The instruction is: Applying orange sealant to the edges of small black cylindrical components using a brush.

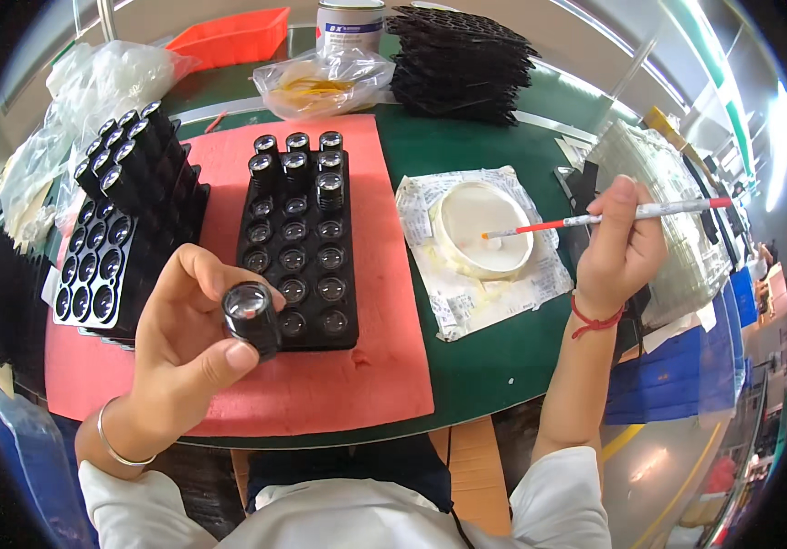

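Between the thumb and fingers of my left hand (183,339) is a black lens barrel (252,320), its glass end tilted up toward me. My right hand (620,242) grips a thin paintbrush (585,220) with a red and silver handle. The brush's tip reaches into a shallow round white dish (444,247), which stands on printed paper (455,316). Just beyond my left hand, a black tray (354,229) holds rows of lens pieces, with taller barrels (296,163) in its far rows. My left fingers partly cover the tray's near left corner.
A pink mat (384,357) lies on the green table (476,389). Stacked trays with barrels (187,210) stand at left. Behind are an orange bin (233,38), a metal can (349,27), a plastic bag (329,87) and a pile of black trays (462,64). Clear plastic trays (663,201) sit at right.
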Available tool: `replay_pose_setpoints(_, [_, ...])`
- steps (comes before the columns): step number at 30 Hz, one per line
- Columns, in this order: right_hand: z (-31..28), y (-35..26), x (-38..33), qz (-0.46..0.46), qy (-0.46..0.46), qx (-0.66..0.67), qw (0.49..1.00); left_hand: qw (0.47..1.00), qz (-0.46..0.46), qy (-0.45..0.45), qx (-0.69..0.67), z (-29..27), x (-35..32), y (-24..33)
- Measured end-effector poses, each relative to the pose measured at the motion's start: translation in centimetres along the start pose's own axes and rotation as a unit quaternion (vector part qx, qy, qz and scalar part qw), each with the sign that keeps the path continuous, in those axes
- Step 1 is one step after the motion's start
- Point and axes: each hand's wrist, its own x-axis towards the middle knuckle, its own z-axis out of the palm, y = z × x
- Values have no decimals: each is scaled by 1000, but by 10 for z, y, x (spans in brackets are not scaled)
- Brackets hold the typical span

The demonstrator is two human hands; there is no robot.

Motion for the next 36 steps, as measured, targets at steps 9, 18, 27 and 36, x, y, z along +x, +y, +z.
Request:
replay_pose_setpoints(9, [13, 2, -1, 77, 18, 42, 996, 993, -86, 20, -74, 1, -2, -3])
replay_pose_setpoints(18, [10, 12, 7, 180, 90, 100, 974, 992, -91, 31, -80, 3, -3, -9])
replay_pose_setpoints(27, [16, 9, 1, 190, 54, 180, 964, 994, -67, 65, -58, 0, -1, -11])
replay_pose_setpoints(36, [6, -20, -4, 253, -72, 568, 780, 987, -120, 67, -83, -3, 3, -7])
